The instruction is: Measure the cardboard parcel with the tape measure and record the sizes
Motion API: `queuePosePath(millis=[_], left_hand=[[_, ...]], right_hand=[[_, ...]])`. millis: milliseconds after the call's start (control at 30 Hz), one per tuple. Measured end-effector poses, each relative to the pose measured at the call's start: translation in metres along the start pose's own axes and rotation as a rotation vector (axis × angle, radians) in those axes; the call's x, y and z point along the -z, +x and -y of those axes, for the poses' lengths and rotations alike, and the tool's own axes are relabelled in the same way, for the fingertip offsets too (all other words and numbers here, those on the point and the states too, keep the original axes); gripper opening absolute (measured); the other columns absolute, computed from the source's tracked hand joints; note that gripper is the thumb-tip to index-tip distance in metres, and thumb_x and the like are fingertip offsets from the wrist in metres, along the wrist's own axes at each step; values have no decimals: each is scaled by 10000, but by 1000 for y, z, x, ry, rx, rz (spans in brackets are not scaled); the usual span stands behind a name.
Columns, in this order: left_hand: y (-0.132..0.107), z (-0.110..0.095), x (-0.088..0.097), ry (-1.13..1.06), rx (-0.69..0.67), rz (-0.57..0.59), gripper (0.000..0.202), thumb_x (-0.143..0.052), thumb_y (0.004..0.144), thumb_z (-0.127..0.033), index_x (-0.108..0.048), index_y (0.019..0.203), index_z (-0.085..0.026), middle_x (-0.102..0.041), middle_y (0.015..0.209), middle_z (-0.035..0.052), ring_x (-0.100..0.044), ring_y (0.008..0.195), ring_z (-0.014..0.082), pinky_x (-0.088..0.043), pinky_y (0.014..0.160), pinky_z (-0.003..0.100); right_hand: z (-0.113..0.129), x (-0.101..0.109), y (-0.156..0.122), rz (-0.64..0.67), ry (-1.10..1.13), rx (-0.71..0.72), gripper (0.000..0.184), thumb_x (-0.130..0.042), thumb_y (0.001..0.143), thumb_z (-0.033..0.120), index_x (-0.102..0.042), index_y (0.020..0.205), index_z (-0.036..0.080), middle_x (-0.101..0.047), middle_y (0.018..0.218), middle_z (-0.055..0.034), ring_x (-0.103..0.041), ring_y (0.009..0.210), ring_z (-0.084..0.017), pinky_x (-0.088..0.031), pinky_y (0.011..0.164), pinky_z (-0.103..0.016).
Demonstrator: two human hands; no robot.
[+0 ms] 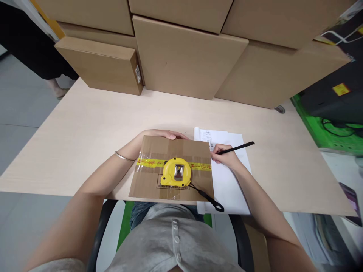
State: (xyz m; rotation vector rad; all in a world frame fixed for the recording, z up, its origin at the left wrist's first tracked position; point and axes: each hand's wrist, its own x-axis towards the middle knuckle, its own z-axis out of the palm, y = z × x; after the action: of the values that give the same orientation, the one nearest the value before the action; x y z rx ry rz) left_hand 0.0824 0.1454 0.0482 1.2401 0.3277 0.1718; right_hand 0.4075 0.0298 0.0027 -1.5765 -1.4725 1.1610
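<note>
While our right hand (224,155) pinches a slim black pen (241,147) between thumb and fingers, its side rests on a stack of white paper sheets (231,189) at the near edge of the pale wood-grain table (93,124). The pen's upper end points away to the right, and we cannot make out its tip. Just left of the pen hand lies a flat brown cardboard box (184,148), its right side overlapping the sheets, with a strip of yellow tape printed in red (150,163) running across its top. Our left hand (161,133) reaches around to the far edge of this box, touching it there, its fingers stretched toward the right; they are partly hidden, so we cannot tell whether they grip or merely rest. On top of the box sits a rounded yellow tape measure (170,174) with a silver metal clip (179,172) facing up, and its black wrist strap (208,198) trails over the box's near right corner onto the sheets. Well beyond our hands, along the table's far side, we see large brown cardboard cartons (187,60) and a smaller flat carton (99,70) at the left.
</note>
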Motion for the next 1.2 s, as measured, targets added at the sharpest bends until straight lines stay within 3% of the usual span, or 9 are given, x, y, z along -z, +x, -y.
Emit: queuePosePath(millis=[300,533,767,1000,1200], left_hand=[[2,3,3,-16,30,62,494,-640,896,-449,-716,1340,-246,-639,1514,50,-488,1465,330,-371,1207,408],[1,0,-2,-29,-6,63,481,-615,919,-415,-711,1347,-218,-659,1494,58,-505,1443,318,-368,1208,404],[9,-2,5,5,26,90,495,-702,838,-468,-753,1264,-222,-702,1422,57,-531,1398,334,-392,1169,401],[3,-4,-3,-22,23,13,478,-647,883,-417,-729,1299,-197,-688,1434,65,-503,1419,339,-350,1199,423],[12,1,7,-12,38,94,530,-732,798,-493,-760,1255,-228,-716,1377,56,-546,1377,338,-393,1164,404]], right_hand=[[-9,1,1,-31,9,-21,418,-811,750,476,-509,583,239,-586,465,14,-478,378,-110,-379,403,-250],[-1,1,0,-32,-7,-36,435,-827,713,464,-493,547,240,-569,437,12,-462,359,-110,-347,384,-250],[3,-1,-1,-99,-34,-24,406,-781,763,424,-474,566,246,-563,454,25,-433,371,-97,-338,403,-256],[-5,3,-1,-78,-83,-9,353,-768,738,374,-505,544,241,-577,461,15,-447,380,-111,-328,409,-262],[-5,1,-1,-160,-107,6,379,-723,778,379,-444,554,254,-541,454,28,-414,389,-104,-305,428,-267]])
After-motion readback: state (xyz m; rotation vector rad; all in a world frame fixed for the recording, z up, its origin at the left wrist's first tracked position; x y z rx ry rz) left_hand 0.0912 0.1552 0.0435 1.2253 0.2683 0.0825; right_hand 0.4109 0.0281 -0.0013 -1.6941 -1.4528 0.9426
